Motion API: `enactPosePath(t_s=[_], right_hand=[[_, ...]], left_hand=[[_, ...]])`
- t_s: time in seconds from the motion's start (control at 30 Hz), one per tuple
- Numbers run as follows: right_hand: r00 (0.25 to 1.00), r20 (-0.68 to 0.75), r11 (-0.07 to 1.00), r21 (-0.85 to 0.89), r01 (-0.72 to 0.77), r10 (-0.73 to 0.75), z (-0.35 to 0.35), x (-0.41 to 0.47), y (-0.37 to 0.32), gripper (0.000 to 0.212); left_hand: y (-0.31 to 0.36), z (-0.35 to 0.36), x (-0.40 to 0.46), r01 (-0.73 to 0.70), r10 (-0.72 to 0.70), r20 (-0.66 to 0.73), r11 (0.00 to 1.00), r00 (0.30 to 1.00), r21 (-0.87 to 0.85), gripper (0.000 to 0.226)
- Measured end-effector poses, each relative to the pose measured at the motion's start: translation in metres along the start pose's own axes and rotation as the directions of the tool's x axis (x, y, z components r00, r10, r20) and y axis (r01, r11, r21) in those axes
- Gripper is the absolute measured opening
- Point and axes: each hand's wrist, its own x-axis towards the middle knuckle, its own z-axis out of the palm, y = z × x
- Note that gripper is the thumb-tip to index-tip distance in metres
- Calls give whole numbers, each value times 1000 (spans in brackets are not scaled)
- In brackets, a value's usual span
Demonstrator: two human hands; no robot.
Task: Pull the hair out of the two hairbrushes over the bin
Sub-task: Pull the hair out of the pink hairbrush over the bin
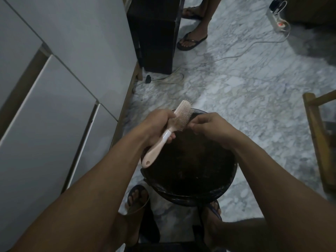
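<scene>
A pale pink hairbrush (181, 115) with a white neck is held over a round black bin (190, 160) on the floor. My left hand (156, 126) grips it around the neck, head pointing away, bristles facing right. My right hand (209, 126) is at the bristles, its fingertips pinched together right beside them; whether hair is between them is too dim to tell. The bin's inside is dark and its contents are hard to make out. Only one hairbrush is in view.
White cabinet doors (54, 88) run along the left. A black box (156, 33) stands at the back with cables (218, 60) and a power strip (276, 20) on the marble floor. Another person's sandalled feet (192, 40) are beyond. A wooden frame (320, 133) is on the right.
</scene>
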Motion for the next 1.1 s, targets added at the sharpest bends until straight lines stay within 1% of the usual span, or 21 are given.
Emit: enactPosePath(t_s=[0.07,0.13,0.23,0.33,0.4,0.47,0.53,0.6,0.7,0.73,0.77,0.83,0.93,1.0,1.03,1.1], right_hand=[[1000,-14,1000,26,8,-7,-1,1,1,14],[1000,-6,998,63,16,-16,-2,1,2,15],[1000,12,995,101,19,-20,-1,2,2,14],[1000,23,994,112,15,-18,-1,0,-1,16],[999,42,998,57,19,-22,-2,-2,-2,18],[997,69,1000,-12,21,-20,-2,-4,-2,21],[997,72,997,-78,15,-10,-4,-2,-1,24],[999,41,985,-174,14,-7,-7,1,1,24],[1000,8,918,-396,-1,4,-18,2,7,20],[1000,-7,893,-449,-21,20,-23,1,11,19],[999,-19,884,-465,-45,41,-27,0,15,19],[998,-10,899,-433,-61,63,-29,-1,19,19],[998,57,916,-401,6,18,-20,-1,18,14],[998,43,918,-392,55,-41,-13,1,16,27],[997,15,927,-367,76,-76,-11,2,15,35],[987,-35,954,-266,140,-155,-8,2,11,42]], left_hand=[[0,2,-2,-15,15,-3,1000,1000,2,20],[0,3,-2,-36,35,17,999,999,3,23],[-5,0,3,-118,115,32,989,993,91,29],[-8,2,5,-160,158,26,983,987,94,21],[-7,3,5,-172,172,3,982,985,74,19],[-6,1,5,-196,198,-26,978,980,64,23],[-6,-1,6,-222,227,-55,970,972,96,24],[-6,-2,7,-244,258,-91,959,962,142,24],[-5,-12,14,-267,296,-226,952,928,150,23],[-4,-17,16,-268,297,-271,953,916,139,24],[-3,-21,17,-266,292,-295,956,910,126,27],[-3,-24,15,-259,282,-267,958,921,120,32],[-4,-11,3,-249,282,-143,946,949,208,31],[-5,0,0,-218,243,-95,951,965,220,32],[-5,5,0,-188,206,-84,964,975,190,36],[-5,9,0,-129,139,-75,984,988,119,41]])
